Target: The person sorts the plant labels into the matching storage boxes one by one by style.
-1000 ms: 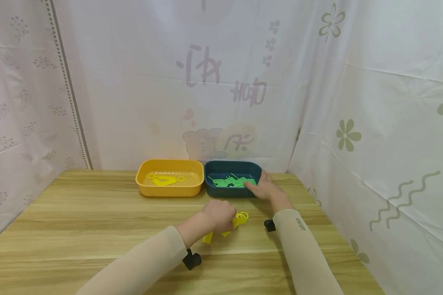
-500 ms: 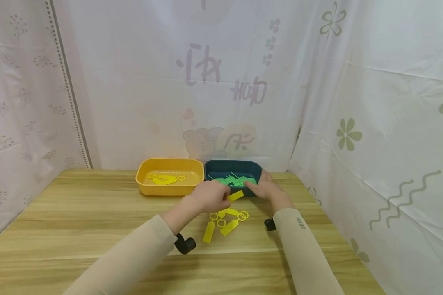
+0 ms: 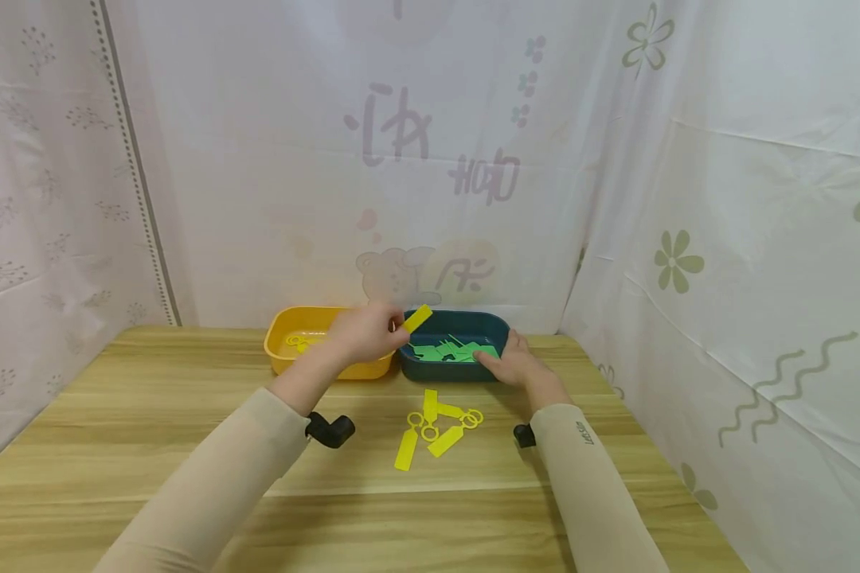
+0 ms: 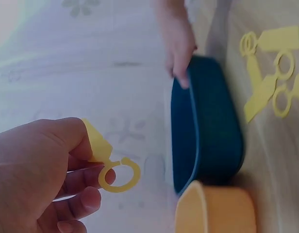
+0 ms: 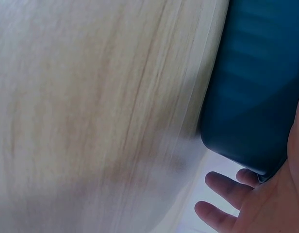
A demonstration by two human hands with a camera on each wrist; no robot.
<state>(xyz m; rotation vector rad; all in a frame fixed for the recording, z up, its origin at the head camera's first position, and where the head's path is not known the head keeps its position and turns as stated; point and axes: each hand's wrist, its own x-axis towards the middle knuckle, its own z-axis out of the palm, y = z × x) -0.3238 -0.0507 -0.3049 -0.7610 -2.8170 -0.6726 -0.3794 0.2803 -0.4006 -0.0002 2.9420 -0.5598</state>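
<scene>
My left hand [image 3: 365,334] pinches a yellow ring tag [image 3: 419,319] between thumb and fingers, above the yellow bin [image 3: 287,368]. In the left wrist view the tag's ring [image 4: 135,171] hangs past the fingertips, and its flat end is partly behind the thumb. At the right end of the dark blue bin [image 3: 430,372], my right hand [image 3: 519,368] grips the corner, thumb over the rim and other fingers along the outer side. Green flat tags [image 3: 444,350] lie in that bin. More yellow tags [image 3: 405,450] lie in a loose pile on the table in front of it.
Both bins stand side by side at the back of the wooden table [image 3: 186,446], against a printed white curtain [image 3: 258,159]. Inside the yellow bin lie yellow tags [image 3: 297,342], partly covered by my left hand. A second curtain [image 3: 760,239] hangs along the right side.
My left hand has lifted a yellow tag from the pile and carried it up and left, over the yellow bin. The right hand stays at the dark blue bin.
</scene>
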